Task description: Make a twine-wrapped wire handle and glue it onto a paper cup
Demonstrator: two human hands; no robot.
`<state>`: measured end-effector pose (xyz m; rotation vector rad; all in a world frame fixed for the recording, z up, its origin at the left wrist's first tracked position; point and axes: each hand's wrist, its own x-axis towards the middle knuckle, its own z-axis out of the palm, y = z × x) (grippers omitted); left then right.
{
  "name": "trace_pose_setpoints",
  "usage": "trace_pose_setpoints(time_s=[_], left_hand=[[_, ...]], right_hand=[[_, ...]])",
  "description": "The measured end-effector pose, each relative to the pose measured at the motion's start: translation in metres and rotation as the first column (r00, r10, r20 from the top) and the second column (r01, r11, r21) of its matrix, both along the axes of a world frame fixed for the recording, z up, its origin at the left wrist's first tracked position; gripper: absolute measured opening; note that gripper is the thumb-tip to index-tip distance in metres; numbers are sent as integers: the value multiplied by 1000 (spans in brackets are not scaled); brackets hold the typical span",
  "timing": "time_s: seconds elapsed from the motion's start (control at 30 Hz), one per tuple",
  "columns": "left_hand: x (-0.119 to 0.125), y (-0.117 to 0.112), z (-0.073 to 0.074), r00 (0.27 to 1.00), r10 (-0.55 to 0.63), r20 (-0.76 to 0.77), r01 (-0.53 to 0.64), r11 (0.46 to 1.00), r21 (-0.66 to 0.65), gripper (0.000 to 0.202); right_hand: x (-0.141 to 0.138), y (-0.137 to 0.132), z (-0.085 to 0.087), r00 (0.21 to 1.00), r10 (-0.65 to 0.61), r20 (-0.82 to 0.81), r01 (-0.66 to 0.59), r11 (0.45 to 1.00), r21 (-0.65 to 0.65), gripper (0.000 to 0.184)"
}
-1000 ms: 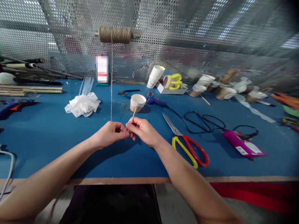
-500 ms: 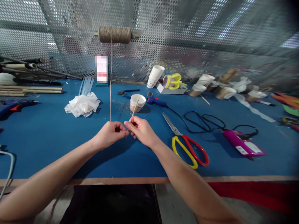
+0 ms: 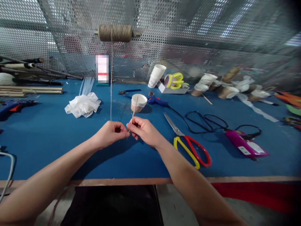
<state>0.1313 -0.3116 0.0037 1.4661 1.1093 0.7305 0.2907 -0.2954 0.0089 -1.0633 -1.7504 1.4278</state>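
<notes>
The twine runs down in front of me to my hands, above the blue tabletop. My right hand pinches it between thumb and fingers, a short length sticking up past my grip; my left hand is closed on it too, fingertips just beside the right's. Beyond my hands stands the lace-rimmed cup, the glue gun near it. Scissors lie to the right, crumpled white fabric to the left; the twine spool hangs at the mesh.
</notes>
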Motion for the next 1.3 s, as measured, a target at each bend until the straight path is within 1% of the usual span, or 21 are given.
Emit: trace_pose_setpoints(time_s=[0.1,0.2,0.27,0.33,0.4,0.47,0.6,0.7,0.77,0.83,0.9,1.0,1.1,1.2,1.23,1.3], left_hand=[[1,-1,-1,1000,6,-18,-6,1000,11,20],[2,-2,0,1000,3,-1,-3,1000,0,19],[2,-3,1,1000,-5,16,6,1000,-20,18],[1,-2,2,998,-12,53,14,999,-42,19],[1,-1,2,997,-16,78,20,998,-53,18],[0,-1,2,998,-18,66,21,999,-47,19],[1,-1,-1,1000,-10,12,10,1000,-3,18],[1,-1,-2,1000,-12,11,11,1000,5,18],[1,-1,0,999,-31,42,32,999,-12,20],[-1,-1,2,994,-56,95,59,998,-33,22],[-2,-3,5,986,-59,156,71,995,-76,22],[0,-6,7,960,-43,277,109,968,-225,21],[4,-11,5,906,-39,421,218,895,-388,20],[7,-12,3,872,-29,488,299,822,-485,20],[7,-12,2,871,-22,491,301,813,-498,20],[7,-11,2,888,3,459,253,831,-495,21]], right_hand=[[-2,0,-3,997,-42,67,40,999,33,30],[-2,0,-5,994,-71,85,66,996,61,31],[-2,0,-6,999,-23,36,21,999,39,29],[-1,0,-5,998,48,-46,-48,999,6,26],[0,1,-3,992,87,-94,-89,996,-9,24],[1,1,-1,995,76,-71,-76,997,-2,24],[0,0,-1,1000,0,12,0,1000,28,26],[-2,0,-4,1000,-25,15,24,999,28,27],[-3,0,-5,999,-2,-32,3,1000,10,27],[-2,0,-3,993,63,-101,-65,998,-17,23],[1,1,-1,981,126,-150,-134,990,-45,22],[7,2,3,966,184,-179,-204,974,-101,23],[11,3,5,952,241,-188,-273,947,-167,25],[13,4,6,949,274,-154,-302,930,-209,26],[12,4,6,951,273,-145,-299,930,-213,27],[11,4,5,960,247,-133,-270,942,-201,28]])
